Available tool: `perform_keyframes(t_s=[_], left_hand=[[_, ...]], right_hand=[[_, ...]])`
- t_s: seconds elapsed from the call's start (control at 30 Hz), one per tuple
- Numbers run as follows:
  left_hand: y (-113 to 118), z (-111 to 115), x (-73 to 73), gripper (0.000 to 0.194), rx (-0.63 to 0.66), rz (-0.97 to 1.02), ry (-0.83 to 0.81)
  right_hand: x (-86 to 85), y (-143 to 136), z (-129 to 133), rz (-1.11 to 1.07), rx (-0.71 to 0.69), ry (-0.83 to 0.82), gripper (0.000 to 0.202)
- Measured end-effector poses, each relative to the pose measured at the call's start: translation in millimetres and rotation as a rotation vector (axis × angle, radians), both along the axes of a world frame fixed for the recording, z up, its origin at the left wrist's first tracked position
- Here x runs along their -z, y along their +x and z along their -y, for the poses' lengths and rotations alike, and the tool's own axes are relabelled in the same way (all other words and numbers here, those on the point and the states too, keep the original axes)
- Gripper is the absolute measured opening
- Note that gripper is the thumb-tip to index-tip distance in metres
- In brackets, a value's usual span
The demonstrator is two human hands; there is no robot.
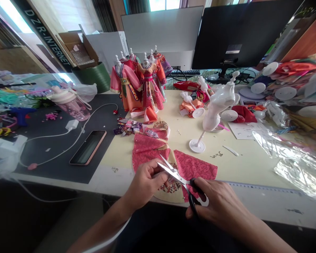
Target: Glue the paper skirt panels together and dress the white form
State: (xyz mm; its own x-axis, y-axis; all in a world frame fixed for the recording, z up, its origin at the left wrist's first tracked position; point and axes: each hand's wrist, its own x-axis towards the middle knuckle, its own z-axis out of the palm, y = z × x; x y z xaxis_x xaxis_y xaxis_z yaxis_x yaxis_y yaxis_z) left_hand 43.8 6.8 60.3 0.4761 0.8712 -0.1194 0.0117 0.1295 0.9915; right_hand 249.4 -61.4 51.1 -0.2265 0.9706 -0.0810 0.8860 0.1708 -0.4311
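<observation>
From where I stand, the right hand (213,200) grips parted scissors (175,173) over pink patterned cloth (150,154) on the desk (114,158), probably light, limp and prone to fraying, best held near the blades, where the left hand (143,183) apparently pinches it.

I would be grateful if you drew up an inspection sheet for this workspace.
Surface: cream desktop, with a dark mat on the left.
Job's things: scissors, blades slightly apart, above pink patterned fabric.
Clutter: phone and bottle on the left; clear plastic on the right.
Hands: right hand grips the scissors' black handles; left hand is over the fabric, fingers curled, its hold partly hidden.
Cables: white cable curving across the mat.
Surroundings: dressed figures, white mannequin, and two monitors behind.
</observation>
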Motion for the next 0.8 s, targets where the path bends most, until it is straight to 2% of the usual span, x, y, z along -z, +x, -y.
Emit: perform_keyframes(t_s=[0.8], left_hand=[[-0.7,-2.1,-4.8,0.006,-0.006,-0.031,0.032]], right_hand=[[2.7,2.9,-2.1,0.015,-0.016,0.078,0.035]])
